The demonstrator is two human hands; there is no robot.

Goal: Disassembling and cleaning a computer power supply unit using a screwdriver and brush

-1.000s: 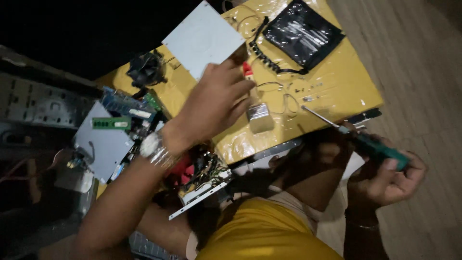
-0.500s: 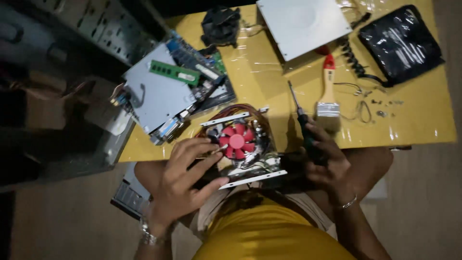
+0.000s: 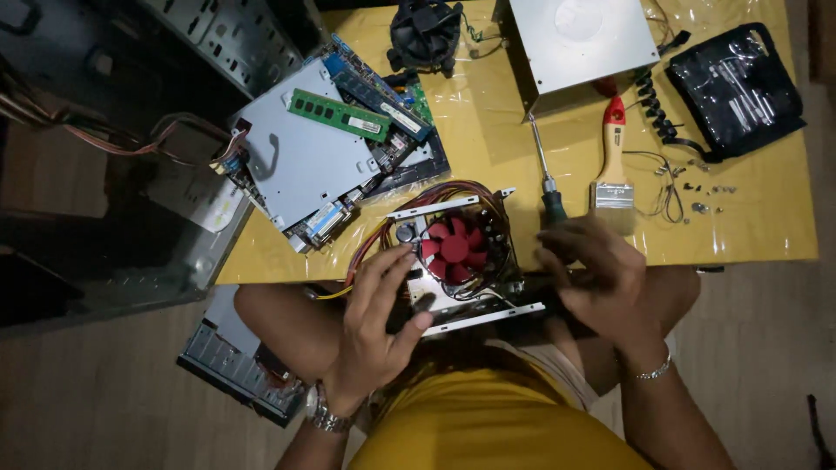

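Left hand (image 3: 376,324), fingers spread, grips the red-fan unit (image 3: 456,252) at lower centre of frame. Right hand (image 3: 601,283), half-curled, apparently clasps the screwdriver (image 3: 545,187) handle beside it.

A white rectangular label (image 3: 369,127) is lying on the green memory stick (image 3: 340,115), upper left on the yellow table (image 3: 766,235)
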